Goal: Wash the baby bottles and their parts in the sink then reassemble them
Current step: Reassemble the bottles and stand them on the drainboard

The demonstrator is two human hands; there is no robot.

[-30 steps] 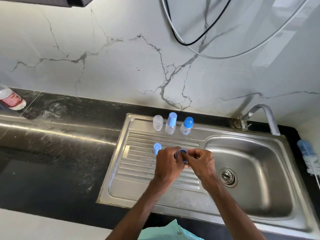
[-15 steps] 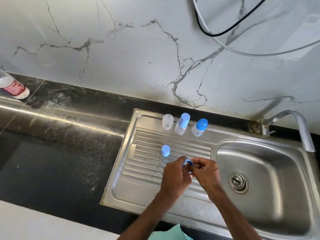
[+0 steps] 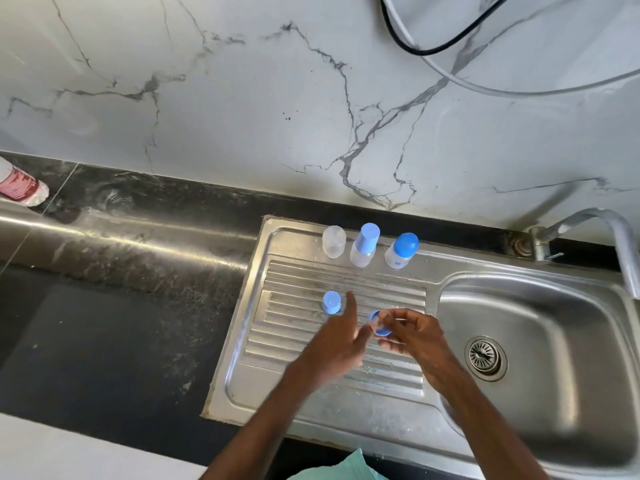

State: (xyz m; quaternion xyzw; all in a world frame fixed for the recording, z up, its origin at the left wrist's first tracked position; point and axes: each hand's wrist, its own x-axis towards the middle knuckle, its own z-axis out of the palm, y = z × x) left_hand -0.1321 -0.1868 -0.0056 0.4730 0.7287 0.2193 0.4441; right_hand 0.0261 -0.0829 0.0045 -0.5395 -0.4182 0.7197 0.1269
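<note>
My right hand pinches a small blue bottle ring above the ribbed drainboard. My left hand is beside it with the fingers spread and the index finger stretched out toward a blue cap standing on the drainboard; its fingertips sit close to the ring. At the back of the drainboard stand a clear bottle with no top, a bottle with a tall pale blue cap and a bottle with a round dark blue cap.
The steel sink basin with its drain lies to the right, and a tap arches over its back corner. Black counter spreads left, with a red-labelled plastic bottle lying at the far left. Cables hang on the marble wall.
The left hand has let go of the ring and spread its fingers, index pointing toward the blue cap. The right hand alone keeps the ring. The camera has shifted left and closer.
</note>
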